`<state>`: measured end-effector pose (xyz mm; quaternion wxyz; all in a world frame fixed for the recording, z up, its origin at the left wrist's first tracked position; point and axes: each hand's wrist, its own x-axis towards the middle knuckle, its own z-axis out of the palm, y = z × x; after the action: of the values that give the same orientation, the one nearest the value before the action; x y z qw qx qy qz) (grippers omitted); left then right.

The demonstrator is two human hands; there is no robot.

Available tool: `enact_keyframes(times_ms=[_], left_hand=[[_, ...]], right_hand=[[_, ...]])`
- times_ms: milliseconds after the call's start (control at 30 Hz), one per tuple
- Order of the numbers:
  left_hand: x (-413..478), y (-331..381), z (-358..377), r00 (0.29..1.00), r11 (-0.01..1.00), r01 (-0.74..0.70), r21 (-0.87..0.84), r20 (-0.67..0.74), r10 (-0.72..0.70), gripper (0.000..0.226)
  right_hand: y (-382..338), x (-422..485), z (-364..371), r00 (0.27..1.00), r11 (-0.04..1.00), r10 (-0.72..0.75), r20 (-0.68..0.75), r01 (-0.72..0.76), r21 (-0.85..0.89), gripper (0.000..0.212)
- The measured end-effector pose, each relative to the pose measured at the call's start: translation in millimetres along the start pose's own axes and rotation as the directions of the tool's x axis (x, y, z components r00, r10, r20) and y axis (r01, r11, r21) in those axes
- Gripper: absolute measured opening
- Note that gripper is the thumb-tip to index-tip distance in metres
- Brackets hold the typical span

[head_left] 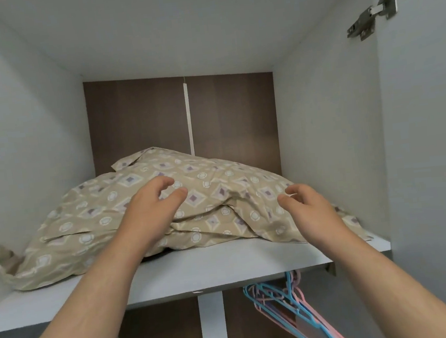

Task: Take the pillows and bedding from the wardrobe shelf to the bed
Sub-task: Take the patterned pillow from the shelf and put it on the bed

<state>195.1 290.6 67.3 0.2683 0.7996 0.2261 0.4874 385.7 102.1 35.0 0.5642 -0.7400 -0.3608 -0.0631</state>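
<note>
Blue and pink hangers (315, 324) sit nearest, bunched under the right end of the wardrobe shelf (200, 276). Two bare forearms come up from the bottom corners and cross the shelf's pale front edge. Now the left hand (151, 206): it's over the middle of the pillow (90, 226), grip loosely spread, fingers gently curled and thumb apart, pinching nothing. Whether the fingertips touch the cloth, I can't tell. Over to the right hand (314, 211), near the pillow's right end, with the same loose, spread grip closed on nothing. The pillow itself, beige with a diamond-and-circle print, lies rumpled along the shelf, one slack corner trailing to the left wall. Behind it stands a brown back panel (134, 117) split by a white strip (189, 117). Up high on the right wall is a metal hinge (371, 15).
</note>
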Motion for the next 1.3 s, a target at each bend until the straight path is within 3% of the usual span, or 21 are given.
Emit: enact_keyframes(times_ms=[433,567,667,700,800,867,933,1133,1200,1300], left_hand=[[108,11,54,1.0,0.97,0.014,0.242,0.013,-0.018,0.061],[145,6,70,0.993,0.895,0.116,0.431,-0.022,-0.118,0.063],[167,-7,79,0.979,0.803,0.202,0.561,-0.097,-0.178,0.049],[176,-15,80,0.968,0.766,0.249,0.593,-0.12,-0.222,0.054],[203,-48,79,0.909,0.613,0.394,0.685,-0.19,-0.371,0.099],[219,-72,81,0.866,0.502,0.463,0.731,-0.253,-0.431,0.128],[221,-84,85,0.86,0.489,0.472,0.734,-0.261,-0.438,0.135],[231,-102,98,0.896,0.439,0.41,0.8,-0.263,-0.357,0.109],[232,-108,97,0.911,0.484,0.39,0.783,-0.251,-0.329,0.089],[229,-118,93,0.947,0.635,0.318,0.704,-0.213,-0.239,0.061]], right_hand=[[26,107,7,0.995,0.999,0.04,-0.091,-0.042,-0.016,0.052],[38,153,10,0.992,0.991,0.086,-0.093,-0.095,-0.098,0.04],[53,186,20,0.975,0.955,0.188,-0.115,-0.209,-0.212,0.052],[61,195,25,0.965,0.929,0.234,-0.121,-0.258,-0.264,0.055],[89,215,37,0.925,0.831,0.357,-0.131,-0.379,-0.407,0.083],[109,228,47,0.923,0.794,0.383,-0.036,-0.349,-0.498,0.09],[118,236,55,0.921,0.789,0.384,0.07,-0.288,-0.544,0.087],[117,242,75,0.937,0.845,0.341,0.067,-0.275,-0.458,0.079],[123,240,79,0.949,0.848,0.314,0.026,-0.268,-0.457,0.078],[127,238,80,0.966,0.858,0.257,-0.025,-0.24,-0.454,0.068]])
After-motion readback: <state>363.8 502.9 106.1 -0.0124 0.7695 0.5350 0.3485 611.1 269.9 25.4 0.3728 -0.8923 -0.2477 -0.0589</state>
